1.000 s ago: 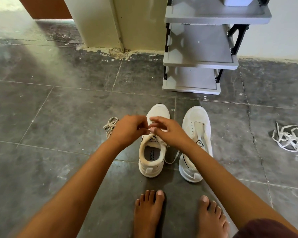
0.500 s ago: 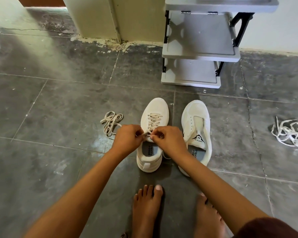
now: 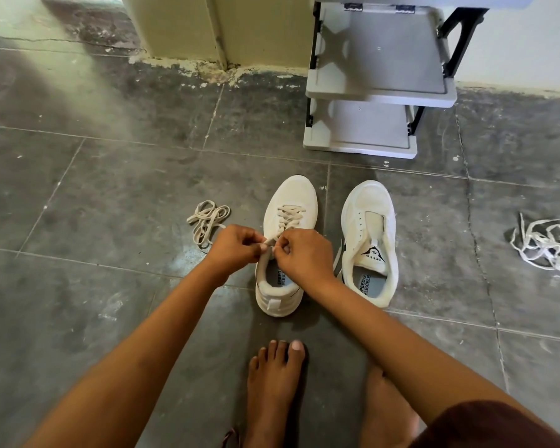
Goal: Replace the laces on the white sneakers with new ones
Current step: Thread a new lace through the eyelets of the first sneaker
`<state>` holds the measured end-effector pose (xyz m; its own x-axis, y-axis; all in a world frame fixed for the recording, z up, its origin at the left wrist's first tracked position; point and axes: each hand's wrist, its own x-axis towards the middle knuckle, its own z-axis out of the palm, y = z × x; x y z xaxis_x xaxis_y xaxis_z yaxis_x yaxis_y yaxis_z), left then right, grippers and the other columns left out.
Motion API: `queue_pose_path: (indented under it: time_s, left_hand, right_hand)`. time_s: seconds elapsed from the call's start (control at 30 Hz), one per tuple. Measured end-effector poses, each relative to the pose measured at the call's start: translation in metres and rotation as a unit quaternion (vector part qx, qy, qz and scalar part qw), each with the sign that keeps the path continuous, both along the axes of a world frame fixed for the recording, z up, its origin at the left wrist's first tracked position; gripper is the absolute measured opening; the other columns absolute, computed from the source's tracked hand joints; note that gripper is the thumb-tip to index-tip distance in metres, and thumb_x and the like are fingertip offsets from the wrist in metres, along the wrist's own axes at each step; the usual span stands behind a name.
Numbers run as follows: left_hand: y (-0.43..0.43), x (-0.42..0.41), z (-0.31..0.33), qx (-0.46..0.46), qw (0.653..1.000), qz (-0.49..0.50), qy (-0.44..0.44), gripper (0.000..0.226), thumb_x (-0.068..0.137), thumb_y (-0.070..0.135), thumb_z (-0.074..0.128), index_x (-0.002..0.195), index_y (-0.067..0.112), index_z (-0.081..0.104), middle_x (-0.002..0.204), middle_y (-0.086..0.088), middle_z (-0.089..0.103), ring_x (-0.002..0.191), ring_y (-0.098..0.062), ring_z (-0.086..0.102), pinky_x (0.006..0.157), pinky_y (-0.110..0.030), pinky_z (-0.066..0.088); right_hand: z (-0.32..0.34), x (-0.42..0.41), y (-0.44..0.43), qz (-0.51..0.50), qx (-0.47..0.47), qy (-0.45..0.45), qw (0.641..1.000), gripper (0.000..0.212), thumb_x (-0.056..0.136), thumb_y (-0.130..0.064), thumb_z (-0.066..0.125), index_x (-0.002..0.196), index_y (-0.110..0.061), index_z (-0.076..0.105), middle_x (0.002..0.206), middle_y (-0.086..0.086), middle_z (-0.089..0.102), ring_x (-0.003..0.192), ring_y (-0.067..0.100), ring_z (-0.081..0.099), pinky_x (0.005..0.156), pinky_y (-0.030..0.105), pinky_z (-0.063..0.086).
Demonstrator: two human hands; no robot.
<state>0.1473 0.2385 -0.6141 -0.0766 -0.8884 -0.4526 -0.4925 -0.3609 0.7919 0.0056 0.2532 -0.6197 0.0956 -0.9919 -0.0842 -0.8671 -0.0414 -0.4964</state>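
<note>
- My left hand and right hand are close together, knuckles almost meeting. Each has its fingers curled, pinching the beige lace over the throat of the laced sneaker.
- That laced sneaker stands on the grey tiled floor straight ahead of me, toe pointing away. The lace criss-crosses its front. My hands cover the tongue and top eyelets, so I cannot tell how the ends lie there.
- Just beside it on my right stands the unlaced sneaker, also toe away, with its eyelets bare and its tongue showing. The two shoes are apart, and a loose strand hangs in the gap past my right wrist.
- Sneakers: two.
- Heaps of loose lacing on the floor: two. A beige bundle lies near my left hand, left of the laced sneaker. A white tangle lies well apart at the far right.
- Beyond the sneakers a grey shoe rack stands by the wall, with two of its shelves in view.
- Left of the rack is a cream pillar, its paint crumbling where it meets the floor.
- My bare feet, two of them, are planted nearest me, behind the laced sneaker's heel. My right forearm crosses above the right foot and hides part of it.
- Some dark red cloth fills the lower right corner.
</note>
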Motion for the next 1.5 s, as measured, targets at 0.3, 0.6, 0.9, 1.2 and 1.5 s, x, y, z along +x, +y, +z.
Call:
queue_pose_path:
  time_s: [0.3,0.6,0.9,1.2,1.5]
  left_hand:
    - [0.001,0.001,-0.003,-0.002,1.0,-0.004,0.008,0.011,0.087,0.002,0.062,0.096,-0.003,0.068,0.082,-0.015,0.066,0.076,-0.019,0.064,0.079,-0.03,0.057]
    - [0.0,0.003,0.002,-0.018,0.999,-0.046,-0.019,0.022,0.09,-0.002,0.05,0.094,0.006,0.07,0.09,-0.018,0.069,0.085,-0.025,0.067,0.08,-0.032,0.057]
    - [-0.002,0.002,-0.001,-0.037,0.998,-0.033,-0.04,0.011,0.09,0.008,0.06,0.091,0.005,0.07,0.086,-0.019,0.07,0.079,-0.028,0.069,0.076,-0.035,0.059]
    - [-0.011,-0.007,-0.006,-0.03,0.997,-0.049,-0.045,0.007,0.089,0.008,0.061,0.082,0.007,0.063,0.074,-0.009,0.062,0.071,-0.019,0.06,0.067,-0.029,0.054]
    - [0.004,-0.013,-0.015,-0.199,0.957,-0.038,-0.21,0.008,0.094,0.013,0.047,0.093,0.007,0.053,0.091,-0.013,0.066,0.086,-0.033,0.06,0.071,-0.043,0.049]
  right_hand:
    - [-0.008,0.007,0.009,-0.081,0.023,-0.048,0.995,0.015,0.089,-0.028,0.054,0.09,-0.019,0.067,0.094,0.0,0.068,0.091,0.022,0.06,0.065,0.026,0.037]
    - [-0.015,0.014,0.01,-0.101,0.001,-0.034,0.994,0.017,0.09,-0.028,0.054,0.092,-0.016,0.066,0.096,0.002,0.068,0.089,0.023,0.062,0.064,0.027,0.037]
    - [-0.018,0.016,0.013,-0.1,-0.029,-0.038,0.994,0.02,0.092,-0.032,0.054,0.097,-0.017,0.067,0.099,0.001,0.069,0.09,0.022,0.063,0.067,0.029,0.042]
    - [-0.019,-0.006,0.016,-0.017,-0.13,-0.015,0.991,0.052,0.069,-0.03,0.079,0.111,-0.013,0.055,0.117,0.01,0.053,0.106,0.03,0.051,0.087,0.04,0.045]
    - [-0.041,-0.03,0.012,0.073,-0.064,0.042,0.994,0.066,0.089,-0.036,0.057,0.146,-0.018,0.029,0.151,0.001,0.031,0.144,0.017,0.017,0.116,0.03,0.004]
